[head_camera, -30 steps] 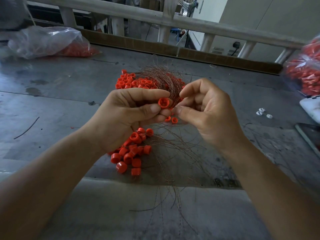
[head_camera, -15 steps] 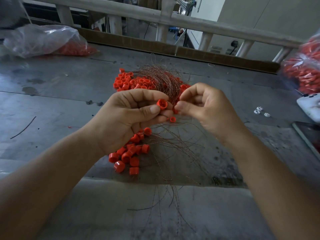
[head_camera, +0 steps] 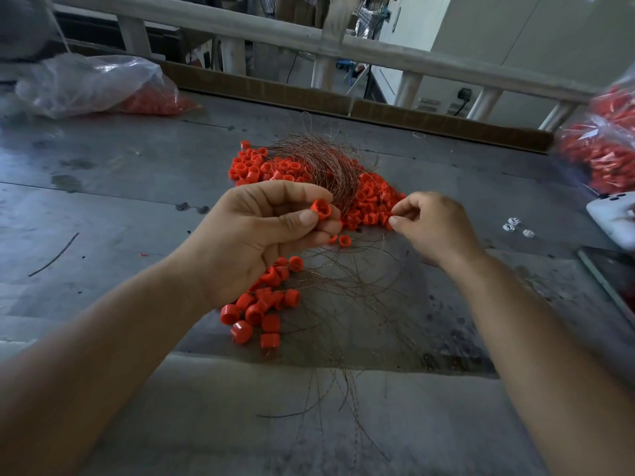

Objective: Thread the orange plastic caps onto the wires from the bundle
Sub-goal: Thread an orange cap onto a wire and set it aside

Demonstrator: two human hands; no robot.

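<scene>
My left hand [head_camera: 261, 235] pinches one orange cap [head_camera: 321, 210] between thumb and fingertips, open end facing me. My right hand [head_camera: 429, 225] is off to the right of it, thumb and forefinger pressed together as if on a thin wire, too fine to make out. Behind both hands lies a curved bundle of thin copper-coloured wires [head_camera: 330, 166] on top of a heap of loose orange caps [head_camera: 367, 204]. A smaller group of caps on wires [head_camera: 264, 310] lies below my left hand, with their wires [head_camera: 347, 304] fanning out toward me.
Grey metal table [head_camera: 120, 173]. A clear bag with orange caps [head_camera: 103, 87] lies far left; another bag of orange parts [head_camera: 604, 146] far right. A white device [head_camera: 615, 214], a dark flat item [head_camera: 611, 273] and small white bits [head_camera: 515, 226] sit at right. A railing [head_camera: 309, 39] runs behind.
My right hand has pulled away to the right from the cap, opening a gap between the two hands. My left hand still holds the cap, turned slightly.
</scene>
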